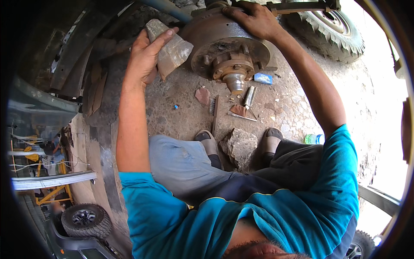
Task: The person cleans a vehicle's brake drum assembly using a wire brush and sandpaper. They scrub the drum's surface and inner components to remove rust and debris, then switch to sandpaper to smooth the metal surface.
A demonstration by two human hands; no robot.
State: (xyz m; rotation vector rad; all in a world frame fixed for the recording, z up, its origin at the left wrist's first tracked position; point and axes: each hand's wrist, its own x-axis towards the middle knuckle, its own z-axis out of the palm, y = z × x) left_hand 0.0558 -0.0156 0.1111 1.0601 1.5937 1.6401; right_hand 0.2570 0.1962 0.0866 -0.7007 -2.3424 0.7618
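Observation:
My left hand point(148, 54) is closed round a grey, angular stone block point(173, 51), holding it up just left of a rusty brake drum point(230, 34). Across the top of the drum lies my right hand point(254, 19), its fingers stretched out against the metal. A hub point(233, 67) with bolts and a shiny, stubby end projects from the drum toward me. Part of the drum's far side is hidden by my right hand and the axle parts.
Below the hub lie a wire brush point(215, 112), a scraper with a metal handle point(249, 98) and a blue packet point(263, 78). A large rock point(239, 149) sits between my feet. A tyre point(332, 32) stands at the far right, a plastic bottle point(314, 139) nearer me.

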